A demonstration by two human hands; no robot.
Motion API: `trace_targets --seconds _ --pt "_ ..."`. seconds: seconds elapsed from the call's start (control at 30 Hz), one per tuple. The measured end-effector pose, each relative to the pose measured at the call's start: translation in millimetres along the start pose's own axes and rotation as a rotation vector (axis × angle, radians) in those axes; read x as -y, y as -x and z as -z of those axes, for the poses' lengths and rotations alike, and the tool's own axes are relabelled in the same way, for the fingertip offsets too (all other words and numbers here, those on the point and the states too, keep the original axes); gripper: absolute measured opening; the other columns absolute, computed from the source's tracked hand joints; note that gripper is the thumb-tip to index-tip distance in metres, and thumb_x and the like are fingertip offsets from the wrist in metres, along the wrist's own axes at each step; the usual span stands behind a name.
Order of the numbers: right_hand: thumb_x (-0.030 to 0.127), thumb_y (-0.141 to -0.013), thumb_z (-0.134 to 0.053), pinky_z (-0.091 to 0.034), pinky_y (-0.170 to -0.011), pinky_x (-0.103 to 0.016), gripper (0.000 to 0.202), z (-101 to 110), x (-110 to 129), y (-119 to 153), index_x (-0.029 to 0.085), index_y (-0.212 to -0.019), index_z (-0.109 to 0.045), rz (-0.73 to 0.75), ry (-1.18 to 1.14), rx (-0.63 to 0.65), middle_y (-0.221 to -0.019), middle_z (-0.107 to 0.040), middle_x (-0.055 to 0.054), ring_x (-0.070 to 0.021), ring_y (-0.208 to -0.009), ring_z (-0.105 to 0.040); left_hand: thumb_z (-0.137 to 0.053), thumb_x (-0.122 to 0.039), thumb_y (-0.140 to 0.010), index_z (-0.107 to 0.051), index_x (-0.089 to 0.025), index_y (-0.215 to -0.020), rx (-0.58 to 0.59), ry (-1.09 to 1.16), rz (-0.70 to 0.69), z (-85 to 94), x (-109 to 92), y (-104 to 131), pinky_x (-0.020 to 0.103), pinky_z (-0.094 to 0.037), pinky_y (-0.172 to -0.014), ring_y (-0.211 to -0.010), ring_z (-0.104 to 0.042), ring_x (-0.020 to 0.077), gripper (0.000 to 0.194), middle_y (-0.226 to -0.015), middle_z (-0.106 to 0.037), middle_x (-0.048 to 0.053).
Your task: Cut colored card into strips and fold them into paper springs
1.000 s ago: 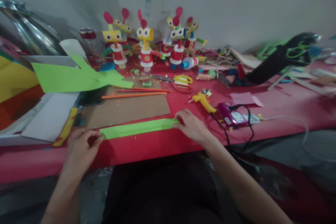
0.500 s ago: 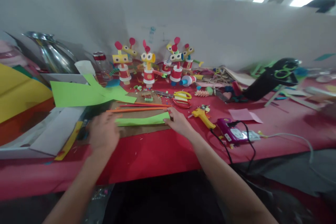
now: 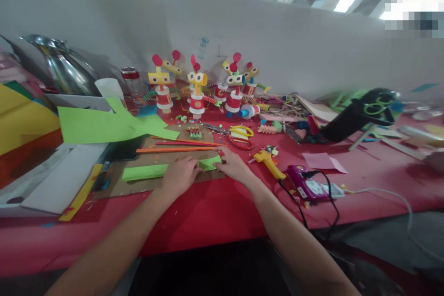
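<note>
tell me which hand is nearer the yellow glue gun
Right. The right hand is just left of the yellow glue gun, not touching it; the left hand is farther left, on the green paper strip.

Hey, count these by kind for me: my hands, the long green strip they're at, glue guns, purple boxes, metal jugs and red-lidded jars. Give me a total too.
Your hands: 2, left hand and right hand
Green strip: 1
Glue gun: 1
Purple box: 1
Metal jug: 1
Red-lidded jar: 1
Total: 7
</note>
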State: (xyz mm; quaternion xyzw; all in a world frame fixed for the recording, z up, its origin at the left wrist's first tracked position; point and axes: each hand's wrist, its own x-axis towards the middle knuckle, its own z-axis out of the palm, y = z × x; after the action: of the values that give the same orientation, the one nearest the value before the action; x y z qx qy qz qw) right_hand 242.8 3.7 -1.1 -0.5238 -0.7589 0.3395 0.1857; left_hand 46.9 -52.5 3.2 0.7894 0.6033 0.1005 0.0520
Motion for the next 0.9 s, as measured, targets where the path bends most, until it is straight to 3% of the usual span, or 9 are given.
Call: trace_targets --seconds 0.13,0.17,0.23,0.3,0.43,0.53,0.67,0.9 --pt "0.018 -0.080 -0.061 -0.043 -0.078 -0.030 0.032 2.2 14.6 11.7 0.020 -0.111 -0.060 0.093 0.284 -0.156 -0.087 -0.063 -0.004 -0.0202 -0.089 -0.058 -0.048 -0.034 -0.091 -0.064 -0.020 -0.090 0.053 -0.047 0.043 5.3 -4.7 -2.2 0.034 -0.045 -0.076 -0.090 -0.064 0.0229 0.021 -0.094 -0.069 0.007" --pt "0.017 -0.081 -0.058 -0.042 -0.084 -0.032 0.023 2.6 21.2 14.2 0.020 -0.104 -0.064 0.154 0.359 -0.154 -0.096 -0.063 -0.007 -0.0216 -0.096 -0.057 -0.048 -0.032 -0.091 -0.064 -0.020 -0.091 0.060 -0.049 0.046 6.2 -5.7 -2.7 0.035 -0.045 -0.076 -0.091 -0.064 0.0234 0.020 -0.095 -0.069 0.007" --pt "0.017 -0.084 -0.055 -0.041 -0.089 -0.034 0.016 2.5 34.1 15.8 0.019 -0.094 -0.066 0.261 0.446 -0.019 -0.102 -0.063 -0.010 -0.0229 -0.102 -0.056 -0.047 -0.027 -0.090 -0.063 -0.019 -0.091 0.080 -0.054 0.038 6.4 -7.6 -2.5 0.036 -0.045 -0.076 -0.091 -0.063 0.0244 0.018 -0.095 -0.069 0.009" --pt "0.012 -0.083 -0.051 -0.041 -0.089 -0.033 0.020 1.0 42.2 12.4 0.018 -0.097 -0.065 0.314 0.459 0.135 -0.104 -0.063 -0.010 -0.0222 -0.102 -0.056 -0.046 -0.021 -0.087 -0.062 -0.017 -0.094 0.094 -0.073 0.022 4.6 -9.3 -0.7 0.037 -0.045 -0.078 -0.093 -0.062 0.0253 0.018 -0.096 -0.068 0.011" --pt "0.007 -0.078 -0.049 -0.042 -0.087 -0.030 0.025 -2.1 38.1 -1.9 0.016 -0.097 -0.061 0.344 0.353 0.245 -0.106 -0.065 -0.009 -0.0204 -0.101 -0.057 -0.040 -0.013 -0.087 -0.059 -0.016 -0.109 0.048 -0.072 -0.018 -1.8 -10.2 3.6 0.042 -0.043 -0.085 -0.097 -0.059 0.0260 0.030 -0.104 -0.065 0.011" --pt "0.004 -0.079 -0.044 -0.042 -0.083 -0.028 0.024 -1.3 29.6 -7.9 0.018 -0.089 -0.062 0.378 0.299 0.284 -0.098 -0.066 -0.006 -0.0188 -0.095 -0.058 -0.039 -0.014 -0.087 -0.061 -0.020 -0.098 0.062 0.017 0.004 -7.3 -6.0 3.0 0.042 -0.043 -0.081 -0.091 -0.058 0.0248 0.025 -0.098 -0.065 0.007" --pt "0.000 -0.077 -0.043 -0.042 -0.083 -0.030 0.032 -0.3 26.1 -6.2 0.018 -0.092 -0.064 0.303 0.349 0.272 -0.100 -0.067 -0.007 -0.0201 -0.093 -0.059 -0.051 -0.017 -0.081 -0.061 -0.021 -0.092 0.097 0.053 -0.005 -20.4 3.5 0.5 0.039 -0.042 -0.077 -0.085 -0.057 0.0233 0.015 -0.092 -0.064 0.006" --pt "0.000 -0.075 -0.045 -0.040 -0.069 -0.028 0.028 -0.6 18.7 -12.2 0.019 -0.083 -0.064 0.264 0.457 0.307 -0.090 -0.068 -0.005 -0.0180 -0.077 -0.060 -0.055 -0.029 -0.086 -0.061 -0.023 -0.084 -0.122 -0.062 -0.198 -45.2 13.8 2.8 0.037 -0.037 -0.070 -0.073 -0.053 0.0206 0.008 -0.076 -0.061 0.005"
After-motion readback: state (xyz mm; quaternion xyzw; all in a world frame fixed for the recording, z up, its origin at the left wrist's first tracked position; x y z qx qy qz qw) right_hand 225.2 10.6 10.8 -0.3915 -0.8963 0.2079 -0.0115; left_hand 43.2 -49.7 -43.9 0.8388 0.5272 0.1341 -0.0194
